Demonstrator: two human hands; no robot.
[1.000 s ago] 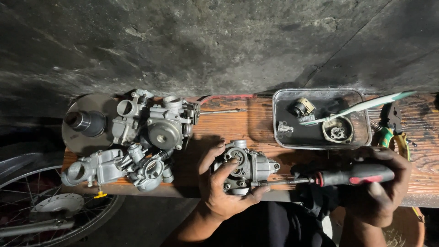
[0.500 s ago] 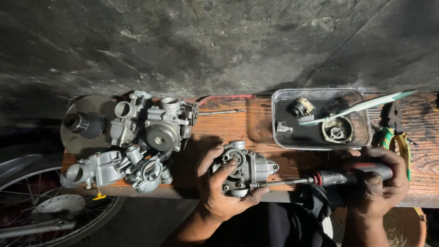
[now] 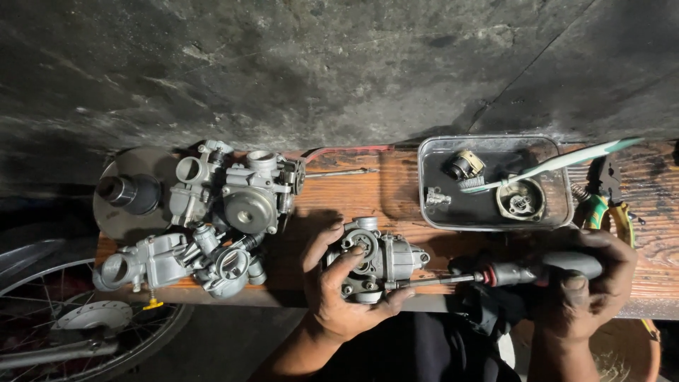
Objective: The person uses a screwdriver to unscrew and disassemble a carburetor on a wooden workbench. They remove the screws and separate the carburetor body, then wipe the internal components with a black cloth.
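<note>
Left hand (image 3: 338, 297) clamps, fingers wrapped, a grey carburettor (image 3: 378, 260) at the wooden bench's (image 3: 353, 191) front edge; right hand (image 3: 590, 286), fingers closed round its handle, holds a screwdriver (image 3: 495, 274) level, tip at the body's side; judgement: keep blade square, carburettor braced.

You hold a dull grey cast-metal carburetor (image 3: 378, 258) over a rough, worn brown wooden bench (image 3: 353, 191); behind it is a matt, pitted concrete wall (image 3: 318, 64).
</note>
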